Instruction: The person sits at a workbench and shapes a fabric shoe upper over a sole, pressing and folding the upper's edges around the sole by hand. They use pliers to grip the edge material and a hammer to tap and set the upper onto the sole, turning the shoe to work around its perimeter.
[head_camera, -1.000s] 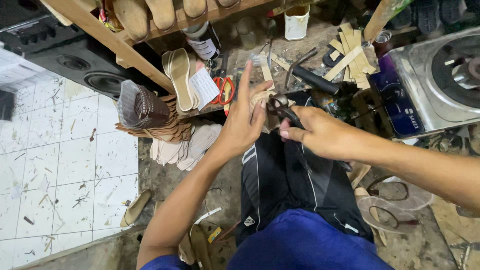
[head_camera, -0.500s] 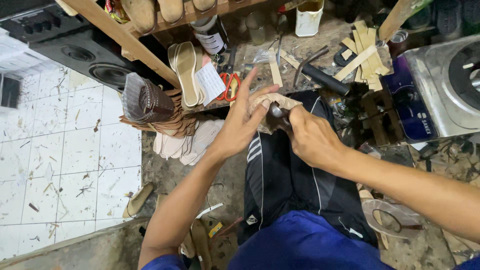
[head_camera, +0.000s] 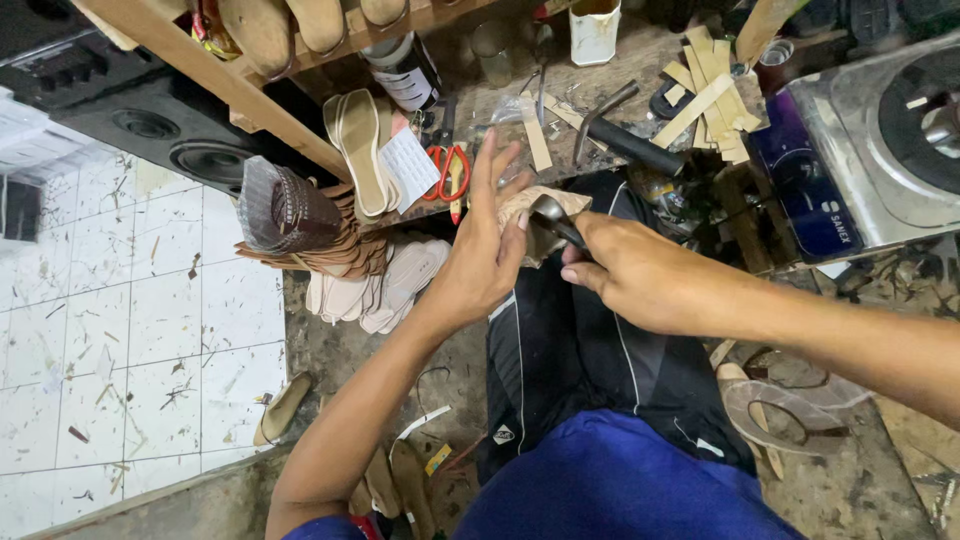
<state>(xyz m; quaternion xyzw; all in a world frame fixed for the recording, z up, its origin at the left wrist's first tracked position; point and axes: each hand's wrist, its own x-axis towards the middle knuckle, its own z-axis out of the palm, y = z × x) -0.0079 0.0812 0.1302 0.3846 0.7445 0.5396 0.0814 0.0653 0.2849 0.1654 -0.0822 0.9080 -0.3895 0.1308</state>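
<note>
Nearest the camera: blue shorts (head_camera: 610, 480) and a black garment with white stripes (head_camera: 590, 350) over the person's lap, seen from above.
Floor at left: white tiles (head_camera: 110, 330) strewn with scraps; one tan sole (head_camera: 283, 408) lies at their edge.
Left hand (head_camera: 480, 250): raised with fingers spread and straight, palm pressed against the beige shoe piece (head_camera: 530, 215); it steadies rather than clasps it.
Right hand (head_camera: 640, 270): fingers curled tight around the black handle of a metal tool (head_camera: 552, 215), whose rounded head rests on the shoe piece.
Shoe piece position: between the two hands, above the knees, just in front of the workbench edge.
Left of the hands: a stack of brown leather cut-outs (head_camera: 300, 225), with pale insoles (head_camera: 380, 285) hanging below.
Workbench (head_camera: 560, 110): red-handled scissors (head_camera: 447, 165), a hammer (head_camera: 625, 135), wooden strips (head_camera: 705, 95) and a white cup (head_camera: 594, 30).
Far right: a metal stove (head_camera: 890, 130).
Far left: a black speaker (head_camera: 150, 125) under a wooden rack (head_camera: 200, 70) of soles.
</note>
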